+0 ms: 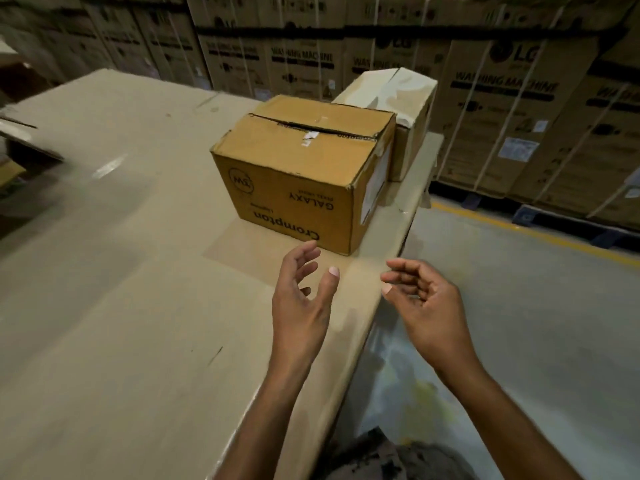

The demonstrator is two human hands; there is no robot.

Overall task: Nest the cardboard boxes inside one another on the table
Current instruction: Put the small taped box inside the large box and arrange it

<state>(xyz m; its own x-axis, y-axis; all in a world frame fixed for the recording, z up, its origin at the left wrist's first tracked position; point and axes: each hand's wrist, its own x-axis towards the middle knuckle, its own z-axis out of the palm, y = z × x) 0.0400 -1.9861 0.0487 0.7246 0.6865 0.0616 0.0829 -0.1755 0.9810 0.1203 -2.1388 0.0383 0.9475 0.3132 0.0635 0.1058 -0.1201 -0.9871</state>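
The left hand (301, 296) hovers over the worktop (138, 271) with its fingers loosely spread and nothing in them. The right hand (426, 299) beside it is likewise relaxed and empty, hanging just past the worktop's edge, above the floor (519, 289). Just ahead of both hands, near the fingertips of the left but not touching them, stands the brown box (301, 168), close to that same edge with its top flaps down along a dark seam. Right behind it, against its far side, is a pale box (391, 95), also closed and a little crumpled on top. Neither box is inside the other yet, so the step seems to be taking hold of the brown box. A palm on each side wall would do this best. Drawing the box toward the body and away from the edge would give room to lift the flaps before anything goes in. Which box is the larger is hard to judge from here, and that wants checking first. The drop off the edge to the right of the hands is the main risk. Far to the left lies loose cardboard (31, 143), well clear, and beyond the boxes rise stacked washing-machine cartons (502, 116) past a yellow line (519, 230) on the floor.
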